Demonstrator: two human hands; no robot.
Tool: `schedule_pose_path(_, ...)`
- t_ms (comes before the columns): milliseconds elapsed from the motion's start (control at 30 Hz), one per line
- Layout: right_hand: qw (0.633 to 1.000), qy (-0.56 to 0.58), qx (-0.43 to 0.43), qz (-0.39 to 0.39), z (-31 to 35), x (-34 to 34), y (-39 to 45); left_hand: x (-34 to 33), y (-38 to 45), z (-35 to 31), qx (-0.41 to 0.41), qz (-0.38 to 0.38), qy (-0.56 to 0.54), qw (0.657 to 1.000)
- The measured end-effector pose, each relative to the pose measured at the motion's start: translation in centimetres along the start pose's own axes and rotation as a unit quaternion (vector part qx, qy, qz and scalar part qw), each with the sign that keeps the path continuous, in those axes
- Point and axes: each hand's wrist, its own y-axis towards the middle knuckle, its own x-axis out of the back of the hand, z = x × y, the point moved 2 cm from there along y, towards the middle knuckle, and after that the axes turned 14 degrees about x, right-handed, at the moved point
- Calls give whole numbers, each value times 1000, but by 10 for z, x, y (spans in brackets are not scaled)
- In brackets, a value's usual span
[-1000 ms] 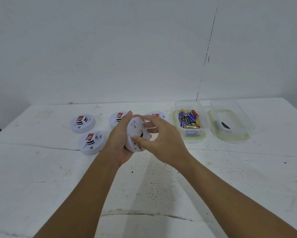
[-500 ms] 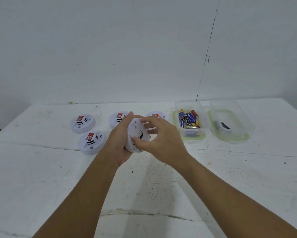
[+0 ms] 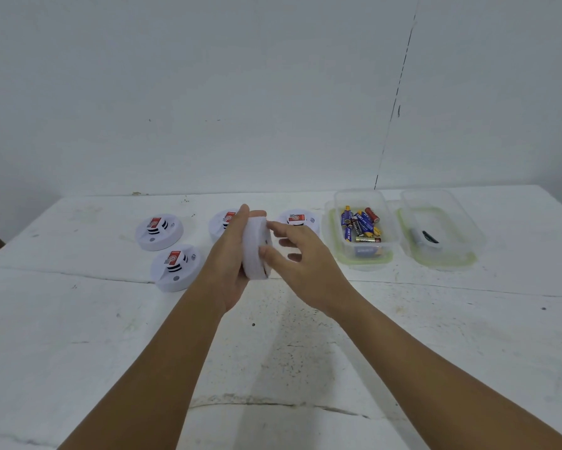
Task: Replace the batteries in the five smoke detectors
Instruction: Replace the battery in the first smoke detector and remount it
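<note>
My left hand (image 3: 229,254) grips a round white smoke detector (image 3: 253,251) on edge above the table, its back turned to the right. My right hand (image 3: 300,261) is just right of it; the thumb and index fingertip touch its rim and back, the other fingers spread loosely. Several other white detectors with red labels lie flat: one at the far left (image 3: 158,232), one nearer (image 3: 175,267), one behind my left hand (image 3: 220,222), one behind my right hand (image 3: 300,220). A clear tub (image 3: 388,219) holds several batteries (image 3: 359,225).
A second clear tub (image 3: 468,228) at the far right holds a dark item and a pale one (image 3: 424,237). The white table (image 3: 273,352) runs back to a white wall; its right edge lies past the tubs.
The held detector has turned from showing its back face toward me to standing edge-on. My right hand's fingers have loosened and spread from the grip on its back.
</note>
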Motion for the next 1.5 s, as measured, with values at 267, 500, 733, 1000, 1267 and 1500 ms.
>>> schedule_pose_path(267,976,190,-101,-38,-20,-3,-4,4,0,18,-63,-12,80,995)
schedule_pose_path(500,924,326,-173,-100,-41,4,-9,33,0,20,-53,-25,183,981)
schedule_pose_path(733,991,73,-108,24,-46,9,-17,35,1,30,-106,-41,208,971)
schedule_pose_path(1000,993,-26,-50,105,-53,10,-34,45,15,52,-130,-51,292,946)
schedule_pose_path(1267,989,-90,-39,114,-68,5,-31,47,20,66,-173,-100,340,919)
schedule_pose_path(1500,990,-99,-35,98,-70,2,-33,49,20,70,-192,-110,346,912)
